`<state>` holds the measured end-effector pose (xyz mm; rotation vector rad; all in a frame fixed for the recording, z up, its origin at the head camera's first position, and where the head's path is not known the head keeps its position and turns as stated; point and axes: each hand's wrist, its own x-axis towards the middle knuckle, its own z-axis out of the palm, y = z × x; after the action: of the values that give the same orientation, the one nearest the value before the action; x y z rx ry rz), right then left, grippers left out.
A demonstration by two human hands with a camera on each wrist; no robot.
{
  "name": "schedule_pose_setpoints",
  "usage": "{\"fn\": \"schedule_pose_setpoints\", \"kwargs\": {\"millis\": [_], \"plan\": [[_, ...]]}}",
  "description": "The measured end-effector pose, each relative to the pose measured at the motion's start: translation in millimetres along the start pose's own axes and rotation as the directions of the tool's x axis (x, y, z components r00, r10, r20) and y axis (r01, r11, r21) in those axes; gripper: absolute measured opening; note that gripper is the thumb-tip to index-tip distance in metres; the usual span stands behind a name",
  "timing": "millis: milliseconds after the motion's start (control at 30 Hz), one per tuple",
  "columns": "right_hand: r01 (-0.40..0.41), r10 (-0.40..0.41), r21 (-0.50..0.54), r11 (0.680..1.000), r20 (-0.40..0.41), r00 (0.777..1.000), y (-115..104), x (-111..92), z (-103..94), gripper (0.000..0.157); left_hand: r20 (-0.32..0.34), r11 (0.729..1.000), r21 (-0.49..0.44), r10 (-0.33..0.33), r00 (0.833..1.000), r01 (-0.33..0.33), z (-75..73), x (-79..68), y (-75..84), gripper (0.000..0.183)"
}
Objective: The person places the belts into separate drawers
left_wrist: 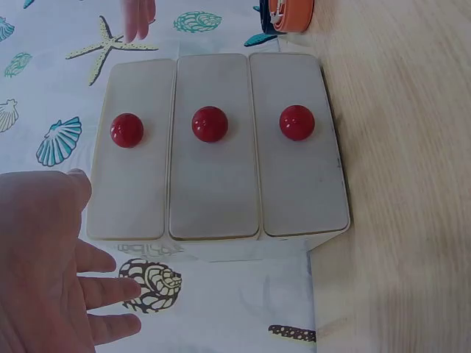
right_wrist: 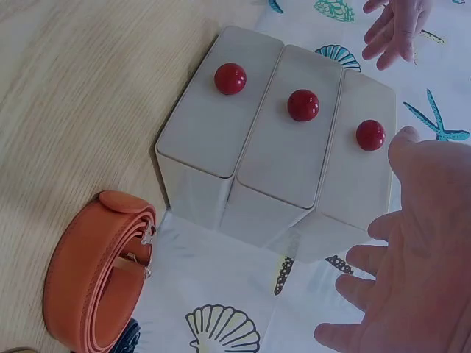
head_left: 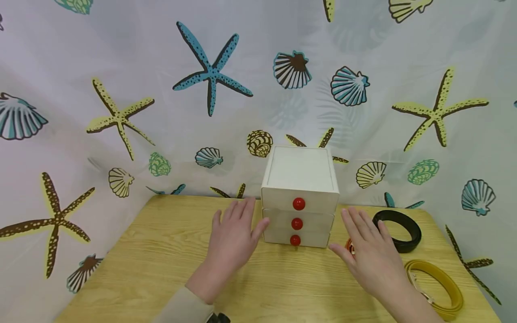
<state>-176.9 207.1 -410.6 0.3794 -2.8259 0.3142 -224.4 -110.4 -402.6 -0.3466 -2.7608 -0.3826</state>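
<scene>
A small white cabinet (head_left: 300,168) stands at the back of the wooden table, its three drawers closed. Each drawer front has a round red knob (head_left: 299,203). My left hand (head_left: 233,237) hovers to the left of the cabinet, fingers straight and spread, holding nothing. On the opposite side, my right hand (head_left: 373,255) is also stretched out flat with nothing in it. It partly hides a coiled orange belt (right_wrist: 77,272), seen whole in the right wrist view. Neither hand appears to touch the cabinet.
At the right of the table lie a coiled black belt (head_left: 416,231) and a coiled yellow belt (head_left: 452,287) with a metal buckle. A white cloth (head_left: 258,107) printed with starfish and shells hangs behind and along the sides of the wooden table (head_left: 153,264).
</scene>
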Motion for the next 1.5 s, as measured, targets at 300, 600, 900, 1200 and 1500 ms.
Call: {"fn": "schedule_pose_setpoints", "kwargs": {"millis": [300, 600, 900, 1200, 1500], "plan": [[0.017, -0.017, -0.004, 1.000, -0.017, 1.000, -10.9, 2.9, -3.5, 0.083, -0.014, 1.000, -0.013, 0.014, 1.000, -0.014, -11.6, 9.1, 3.4, 0.075], [0.006, -0.004, 0.037, 0.999, -0.044, 0.999, -23.1, 5.4, -5.4, 0.077, 0.006, 1.000, 0.006, 0.025, 1.000, -0.025, -21.3, 24.2, 4.7, 0.077], [-0.059, 0.060, 0.070, 0.996, -0.013, 0.998, -37.0, 12.3, -5.0, 0.080, 0.028, 0.999, 0.021, 0.041, 0.999, -0.042, -31.2, 39.0, 6.7, 0.079], [-0.093, 0.095, 0.140, 0.986, -0.008, 0.995, -49.2, 20.2, -1.6, 0.077, 0.044, 0.999, 0.006, 0.033, 0.998, -0.034, -37.7, 52.2, 11.2, 0.080], [-0.126, 0.136, 0.260, 0.957, -0.024, 0.990, -62.4, 30.1, 4.1, 0.073, 0.060, 0.998, -0.049, 0.031, 0.998, -0.028, -40.9, 67.5, 16.4, 0.079]]}}
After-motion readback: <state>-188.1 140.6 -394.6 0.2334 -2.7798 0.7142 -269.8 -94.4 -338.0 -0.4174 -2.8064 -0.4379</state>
